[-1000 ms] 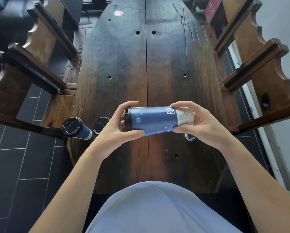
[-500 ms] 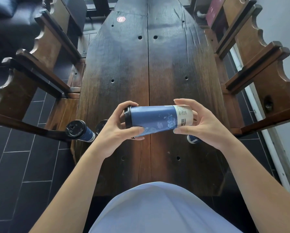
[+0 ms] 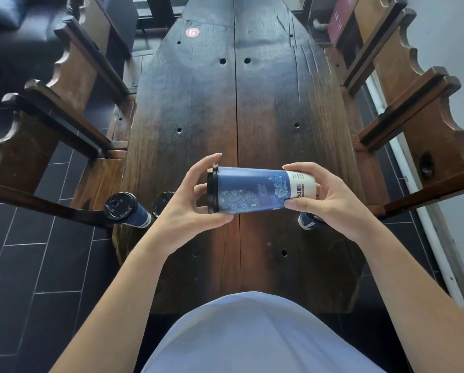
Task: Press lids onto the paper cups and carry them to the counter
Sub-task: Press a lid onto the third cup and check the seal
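A tall blue paper cup (image 3: pixel 255 193) with a white base band lies sideways in the air above the dark wooden table (image 3: pixel 233 109). A black lid (image 3: pixel 212 191) sits on its left end. My left hand (image 3: pixel 190 208) curls its fingers and thumb round the lid end. My right hand (image 3: pixel 325 200) grips the base end. Two more lidded blue cups stand at the table's left edge, one (image 3: pixel 126 210) in plain sight and one (image 3: pixel 162 201) half hidden behind my left hand. Another cup (image 3: pixel 308 220) peeks out under my right hand.
Wooden benches with carved armrests flank the table on the left (image 3: pixel 50 111) and right (image 3: pixel 413 103). Dark floor tiles (image 3: pixel 23 265) lie to the left. A round red number sticker (image 3: pixel 192 32) marks the table's far end.
The cup has turned about its long axis between my hands, bringing the flower print into sight. Both hands kept their grip at the same spot over the table.
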